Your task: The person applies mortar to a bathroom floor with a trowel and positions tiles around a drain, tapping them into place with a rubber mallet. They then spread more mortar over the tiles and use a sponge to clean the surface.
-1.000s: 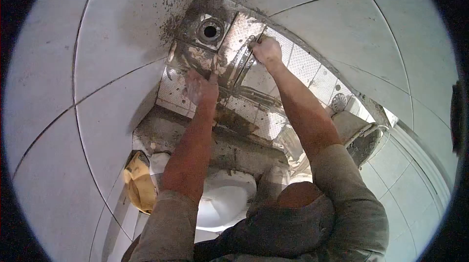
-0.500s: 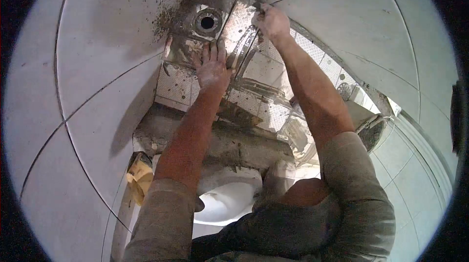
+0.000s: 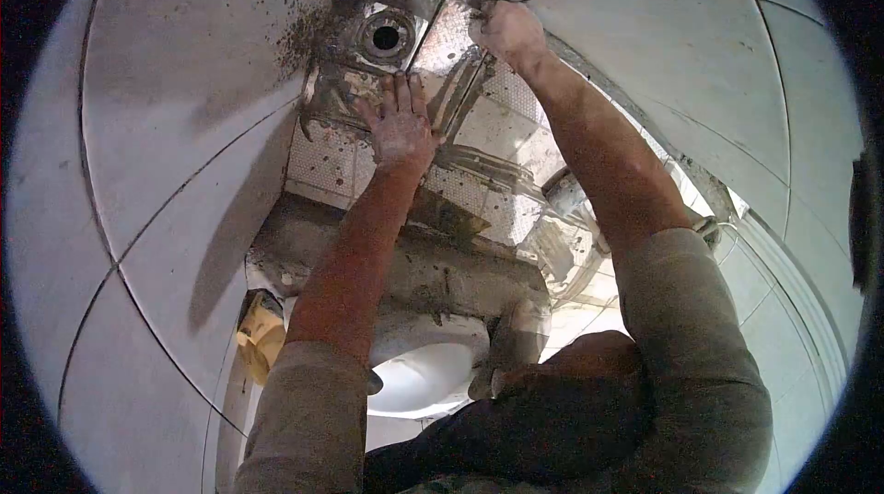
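Observation:
My left hand lies flat with its fingers spread on the mortar-smeared floor tiles, just below a round drain opening. Dusty grey residue covers its skin. At the foot of the right wall, my right hand is closed, its fingers curled at the far edge of a shiny speckled tile. What it grips, if anything, is hidden. Wet grey smears mark the gap between this tile and the patterned tiles beside it.
A rough cement step crosses in front of a white toilet bowl. Some yellow object stands at the left. Large wall tiles rise on the left, splashed with mortar, and more wall tiles enclose the right side.
My right hand has shifted slightly along the wall edge, and its forearm has swung a little right. My left hand stays flat on the tiles. The camera view has moved slightly.

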A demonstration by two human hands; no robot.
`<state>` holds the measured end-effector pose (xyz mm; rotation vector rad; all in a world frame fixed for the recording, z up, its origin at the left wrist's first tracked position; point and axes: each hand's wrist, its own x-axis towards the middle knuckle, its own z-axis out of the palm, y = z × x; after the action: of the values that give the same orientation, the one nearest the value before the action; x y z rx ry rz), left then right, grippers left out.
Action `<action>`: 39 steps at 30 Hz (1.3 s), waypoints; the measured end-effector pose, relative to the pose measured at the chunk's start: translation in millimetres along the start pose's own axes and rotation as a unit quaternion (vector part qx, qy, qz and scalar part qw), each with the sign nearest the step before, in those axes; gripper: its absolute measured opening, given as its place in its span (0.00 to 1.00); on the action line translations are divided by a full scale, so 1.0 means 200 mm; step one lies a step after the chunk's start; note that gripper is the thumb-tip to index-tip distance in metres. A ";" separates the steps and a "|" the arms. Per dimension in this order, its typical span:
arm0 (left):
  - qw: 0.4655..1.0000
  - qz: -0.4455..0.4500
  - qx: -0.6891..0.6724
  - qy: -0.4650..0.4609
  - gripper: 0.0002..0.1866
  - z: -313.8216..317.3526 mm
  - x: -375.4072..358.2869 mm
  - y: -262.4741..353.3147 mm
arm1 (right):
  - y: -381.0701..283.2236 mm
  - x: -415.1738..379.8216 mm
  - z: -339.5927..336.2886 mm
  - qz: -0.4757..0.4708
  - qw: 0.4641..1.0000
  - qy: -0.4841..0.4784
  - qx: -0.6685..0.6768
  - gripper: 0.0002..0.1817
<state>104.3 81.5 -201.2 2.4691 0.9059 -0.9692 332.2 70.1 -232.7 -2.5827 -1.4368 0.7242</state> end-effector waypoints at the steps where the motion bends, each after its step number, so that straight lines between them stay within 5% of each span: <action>1: 1.000 0.003 0.013 0.008 0.52 0.00 0.00 0.00 | 0.01 0.02 0.01 -0.005 1.000 -0.016 -0.020 0.17; 9: 0.996 -0.002 0.045 0.076 0.59 0.07 0.03 0.01 | -0.03 0.00 -0.01 -0.018 0.999 -0.006 -0.048 0.16; 11: 1.000 -0.014 0.007 -0.025 0.50 -0.05 0.00 0.02 | -0.03 -0.05 -0.03 0.023 0.996 -0.046 -0.068 0.16; 13: 1.000 -0.005 0.021 -0.009 0.50 0.01 0.02 0.01 | 0.03 -0.20 -0.01 -0.011 0.999 0.001 -0.033 0.15; 19: 0.997 -0.011 0.028 0.066 0.59 0.07 0.03 0.02 | 0.21 -0.98 -0.15 0.265 0.941 0.119 0.172 0.22; 21: 0.999 -0.015 0.023 -0.018 0.54 -0.05 -0.01 0.03 | 0.28 -1.24 -0.18 0.359 0.905 0.139 0.182 0.22; 22: 0.999 0.009 -0.020 0.043 0.57 0.01 0.00 0.01 | 0.34 -1.35 -0.18 0.361 0.909 0.138 0.157 0.21; 27: 0.991 -0.006 0.127 -0.043 0.56 -0.03 0.02 0.10 | 0.47 -1.70 -0.04 0.426 0.892 0.129 0.076 0.23; 29: 0.981 -0.012 0.195 -0.018 0.56 0.07 0.07 0.06 | 0.50 -1.77 0.05 0.371 0.912 0.145 0.102 0.24; 32: 0.969 -0.004 0.241 -0.054 0.55 -0.03 0.03 0.12 | 0.41 -1.73 0.02 0.478 0.853 0.098 0.183 0.27; 39: 0.978 -0.028 0.205 -0.041 0.62 0.00 0.04 0.11 | 0.24 -1.59 0.14 0.478 0.811 0.268 0.205 0.46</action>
<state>123.7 69.7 -205.5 2.7199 0.8190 -1.3870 215.7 -222.7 -159.0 -2.6631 0.2342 0.2358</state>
